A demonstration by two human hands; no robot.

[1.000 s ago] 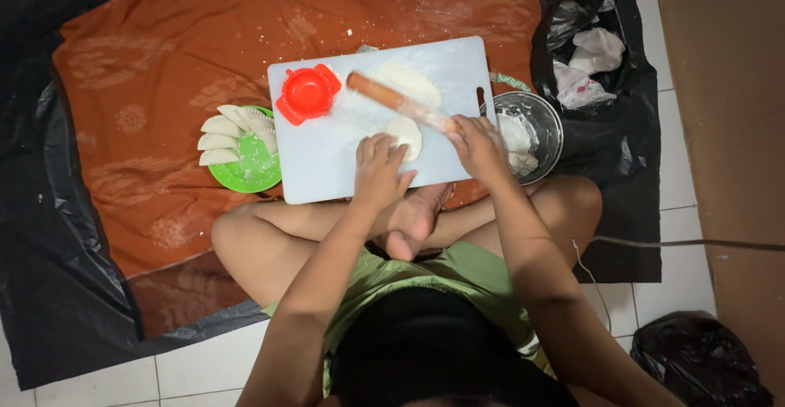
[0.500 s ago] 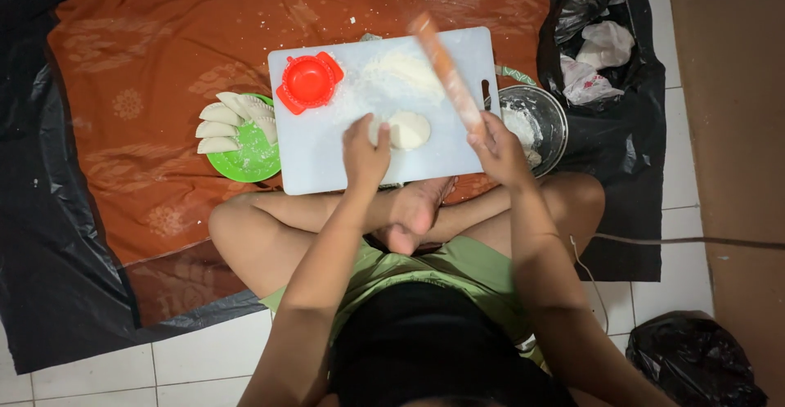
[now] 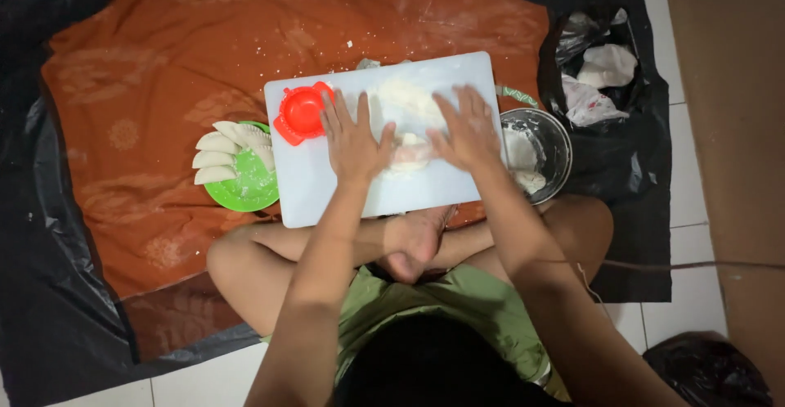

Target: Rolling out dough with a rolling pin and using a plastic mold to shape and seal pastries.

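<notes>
- Dough (image 3: 409,155): a pale, floury lump is set near the middle of the white cutting board (image 3: 327,202), between the two hands and partly covered by them.
- Left hand (image 3: 353,139): it is laid flat, palm down, on the board at the left edge of the dough; the fingers (image 3: 330,112) are spread and point away from the body, and nothing is pinched.
- Right hand (image 3: 468,133): it is laid flat, palm down, at the right edge of the dough; the fingers (image 3: 448,106) are spread, and nothing is gripped. Whether a rolling pin lies under the palms cannot be told.
- Flour patch (image 3: 402,96): a dusted area is seen on the board just beyond the dough.
- Red dumpling press (image 3: 301,112): it is placed on the board's far left corner, just beside the left hand.
- Green plate (image 3: 249,194): it is set on the orange cloth (image 3: 147,88) left of the board, with several folded white dumplings (image 3: 219,155) laid on it.
- Metal bowl (image 3: 536,152): it is set right of the board, touching its edge, with white flour inside.
- Black plastic bag (image 3: 601,80): it lies beyond the bowl, with crumpled white wrappers held in it.
- Floor: the cloth is spread over black sheeting (image 3: 49,292) on pale tiles; crossed bare legs (image 3: 409,239) are seen just below the board.
</notes>
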